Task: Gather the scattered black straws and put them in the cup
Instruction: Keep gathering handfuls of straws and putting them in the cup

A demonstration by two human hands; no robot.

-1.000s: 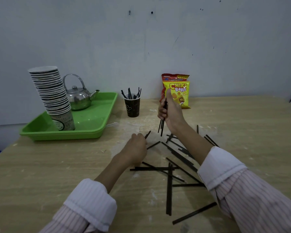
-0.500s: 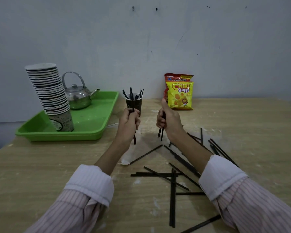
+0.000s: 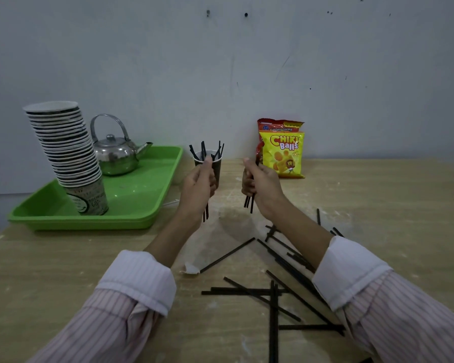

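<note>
A dark paper cup (image 3: pixel 217 166) stands at the back of the wooden table with several black straws sticking out of it. My left hand (image 3: pixel 198 186) is raised just in front of the cup, shut on black straws (image 3: pixel 205 214) that hang below the fist. To the right, my right hand (image 3: pixel 260 187) grips a small bundle of black straws (image 3: pixel 249 201) upright above the table. Several more black straws (image 3: pixel 249 291) lie scattered and crossed on the table in front of me and under my right forearm.
A green tray (image 3: pixel 131 203) at the left holds a tall stack of paper cups (image 3: pixel 66 153) and a metal kettle (image 3: pixel 116 154). A yellow snack bag (image 3: pixel 282 153) leans on the wall behind my right hand. A scrap of paper (image 3: pixel 190 268) lies by my left wrist.
My left hand lifted a straw off the table and rose toward the cup. My right hand kept its bundle and stayed raised. The view tilted down slightly.
</note>
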